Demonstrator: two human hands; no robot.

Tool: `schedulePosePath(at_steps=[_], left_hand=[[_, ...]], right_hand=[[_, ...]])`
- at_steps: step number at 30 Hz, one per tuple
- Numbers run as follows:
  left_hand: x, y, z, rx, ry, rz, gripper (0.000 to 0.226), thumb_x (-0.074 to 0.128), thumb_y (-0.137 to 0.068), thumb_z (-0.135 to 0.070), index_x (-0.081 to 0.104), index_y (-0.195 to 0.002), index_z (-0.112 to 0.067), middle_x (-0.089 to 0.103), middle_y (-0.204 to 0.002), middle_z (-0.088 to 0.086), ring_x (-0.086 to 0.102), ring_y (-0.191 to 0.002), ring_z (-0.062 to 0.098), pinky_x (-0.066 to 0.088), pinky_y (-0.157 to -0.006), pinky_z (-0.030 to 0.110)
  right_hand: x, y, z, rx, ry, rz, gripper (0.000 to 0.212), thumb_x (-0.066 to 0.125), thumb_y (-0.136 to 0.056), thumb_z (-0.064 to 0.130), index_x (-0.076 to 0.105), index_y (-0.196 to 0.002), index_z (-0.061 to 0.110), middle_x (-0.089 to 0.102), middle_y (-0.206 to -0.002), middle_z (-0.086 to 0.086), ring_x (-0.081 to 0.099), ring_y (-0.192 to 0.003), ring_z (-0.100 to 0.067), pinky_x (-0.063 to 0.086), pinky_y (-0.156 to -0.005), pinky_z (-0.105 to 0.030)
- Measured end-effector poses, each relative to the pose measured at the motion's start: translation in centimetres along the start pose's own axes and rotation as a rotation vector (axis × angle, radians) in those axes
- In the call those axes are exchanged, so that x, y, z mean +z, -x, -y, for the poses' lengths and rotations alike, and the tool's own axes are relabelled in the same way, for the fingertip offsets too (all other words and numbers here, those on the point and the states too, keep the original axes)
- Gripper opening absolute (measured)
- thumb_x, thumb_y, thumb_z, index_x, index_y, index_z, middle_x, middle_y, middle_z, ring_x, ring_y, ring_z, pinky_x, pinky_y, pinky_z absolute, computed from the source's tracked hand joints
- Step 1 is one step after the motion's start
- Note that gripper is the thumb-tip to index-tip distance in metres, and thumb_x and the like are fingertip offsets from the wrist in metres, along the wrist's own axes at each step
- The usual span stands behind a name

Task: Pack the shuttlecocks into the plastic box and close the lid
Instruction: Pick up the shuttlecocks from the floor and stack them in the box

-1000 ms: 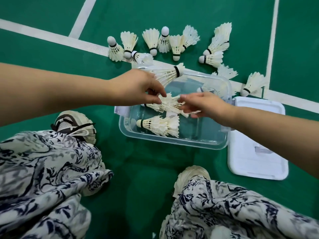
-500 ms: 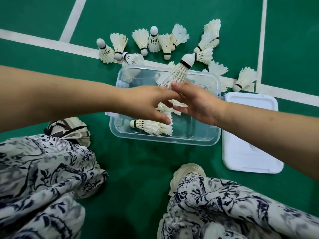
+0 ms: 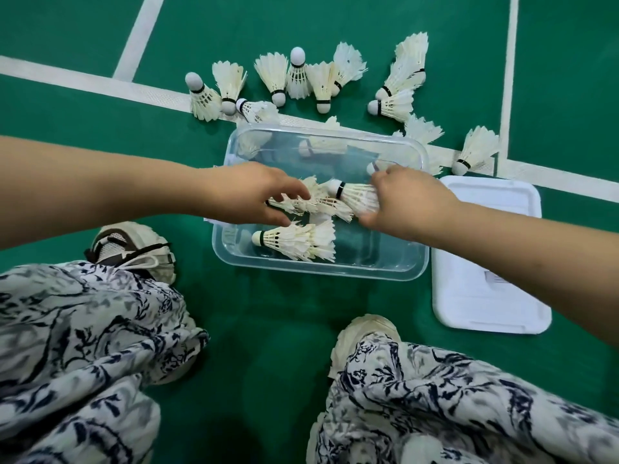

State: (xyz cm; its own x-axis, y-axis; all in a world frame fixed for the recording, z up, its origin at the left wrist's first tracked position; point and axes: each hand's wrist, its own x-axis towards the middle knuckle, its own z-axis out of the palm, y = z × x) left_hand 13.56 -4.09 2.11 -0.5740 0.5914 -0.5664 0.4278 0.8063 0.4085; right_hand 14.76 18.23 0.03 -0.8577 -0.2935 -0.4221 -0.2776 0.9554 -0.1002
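Finding one: the box (image 3: pixel 321 267) sits open on the floor (image 3: pixel 268 313) at centre frame. Its lid (image 3: pixel 485 262) lies flat just beside it, to the right. We judge that the lid is parked there to keep the mouth free for loading and within reach for closing.

Finding two: the right hand (image 3: pixel 408 202) has its fingers curled round the feather skirt of a shuttlecock (image 3: pixel 355 194), held over the middle of the box. Gripping the skirt leaves the cork free to lead. The cork points to the left of the frame, and the long axis runs nearly level along the box's long side.

Finding three: the left hand (image 3: pixel 254 195) reaches in from the left, fingers bent down over the packed shuttlecocks (image 3: pixel 294 241). We cannot tell whether it pinches one or merely steadies it. We judge that it is keeping the row in place while the next piece comes in.

Finding four: the packed piece nearest the front wall lies on its side, cork left and feathers right. This matches the heading of the held one. In our judgement, a common heading lets the skirts lie side by side.

Finding five: the loose shuttlecocks (image 3: pixel 278 78) lie scattered on the floor beyond the box, across the upper frame, pointing every way. Most of the packing remains to be done.
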Motion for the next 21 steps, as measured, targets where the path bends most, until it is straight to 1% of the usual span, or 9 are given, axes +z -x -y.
schedulePosePath(at_steps=[1, 3, 6, 8, 13, 16, 18, 21], left_hand=[[0.0, 0.0, 0.3, -0.009, -0.011, -0.001, 0.048, 0.059, -0.085, -0.035, 0.042, -0.13, -0.029, 0.053, -0.127, 0.0, 0.053, -0.108, 0.015, 0.038, -0.09, 0.024], [0.0, 0.0, 0.7, -0.023, -0.021, -0.009, 0.048, 0.059, -0.085, -0.034, 0.043, -0.129, -0.027, 0.053, -0.126, 0.001, 0.053, -0.109, 0.016, 0.038, -0.088, 0.024], [0.0, 0.0, 0.8, -0.019, -0.024, -0.022, 0.047, 0.059, -0.085, -0.033, 0.044, -0.129, -0.026, 0.053, -0.126, 0.001, 0.054, -0.109, 0.016, 0.038, -0.087, 0.023], [0.0, 0.1, 0.7, -0.009, -0.031, -0.022, 0.047, 0.058, -0.086, -0.033, 0.043, -0.129, -0.027, 0.052, -0.127, 0.0, 0.054, -0.108, 0.015, 0.038, -0.086, 0.023], [0.0, 0.1, 0.7, 0.0, -0.005, -0.019, 0.048, 0.059, -0.085, -0.032, 0.043, -0.13, -0.027, 0.052, -0.127, -0.001, 0.054, -0.108, 0.013, 0.036, -0.085, 0.02], [-0.2, 0.0, 0.8, -0.004, 0.007, -0.024, 0.049, 0.06, -0.085, -0.031, 0.043, -0.13, -0.026, 0.053, -0.127, -0.001, 0.054, -0.109, 0.013, 0.035, -0.084, 0.019], [-0.5, -0.4, 0.7, -0.007, 0.001, -0.029, 0.049, 0.06, -0.085, -0.031, 0.042, -0.13, -0.025, 0.053, -0.127, -0.001, 0.053, -0.109, 0.013, 0.034, -0.083, 0.019], [-1.1, -1.1, 0.3, 0.009, -0.006, -0.056, 0.048, 0.059, -0.086, -0.031, 0.042, -0.13, -0.025, 0.054, -0.126, -0.001, 0.053, -0.108, 0.013, 0.033, -0.08, 0.019]], right_hand=[[-0.2, 0.1, 0.1, 0.005, 0.082, 0.024, 0.047, 0.057, -0.079, 0.044, 0.054, -0.11, 0.009, 0.057, -0.11, -0.014, 0.054, -0.089, -0.029, 0.046, -0.074, -0.033], [-0.2, 0.4, 0.6, -0.01, 0.234, 0.098, 0.039, 0.056, -0.08, 0.04, 0.058, -0.106, 0.01, 0.058, -0.108, -0.01, 0.048, -0.082, -0.025, 0.043, -0.068, -0.03], [1.0, 0.5, 1.6, -0.117, 0.414, 0.192, 0.03, 0.055, -0.081, 0.037, 0.062, -0.101, 0.015, 0.062, -0.105, -0.004, 0.058, -0.092, -0.024, 0.04, -0.064, -0.027], [1.9, 0.2, 2.1, -0.171, 0.448, 0.218, 0.026, 0.055, -0.081, 0.035, 0.064, -0.098, 0.017, 0.063, -0.106, -0.003, 0.06, -0.096, -0.025, 0.039, -0.065, -0.026], [3.2, -1.1, 2.9, -0.246, 0.318, 0.213, 0.038, 0.055, -0.082, 0.041, 0.059, -0.11, 0.015, 0.058, -0.113, -0.005, 0.056, -0.104, -0.026, 0.039, -0.069, -0.03], [4.2, -1.4, 3.5, -0.271, 0.266, 0.204, 0.046, 0.054, -0.084, 0.046, 0.055, -0.116, 0.013, 0.057, -0.118, -0.006, 0.055, -0.109, -0.027, 0.042, -0.077, -0.032], [4.8, -1.5, 3.4, -0.246, 0.202, 0.227, 0.05, 0.055, -0.085, 0.046, 0.049, -0.117, 0.01, 0.057, -0.12, -0.009, 0.054, -0.11, -0.029, 0.044, -0.081, -0.035], [5.1, -1.5, 2.9, -0.182, 0.082, 0.279, 0.057, 0.059, -0.083, 0.047, 0.039, -0.119, 0.009, 0.059, -0.116, -0.013, 0.055, -0.106, -0.033, 0.045, -0.077, -0.036]])
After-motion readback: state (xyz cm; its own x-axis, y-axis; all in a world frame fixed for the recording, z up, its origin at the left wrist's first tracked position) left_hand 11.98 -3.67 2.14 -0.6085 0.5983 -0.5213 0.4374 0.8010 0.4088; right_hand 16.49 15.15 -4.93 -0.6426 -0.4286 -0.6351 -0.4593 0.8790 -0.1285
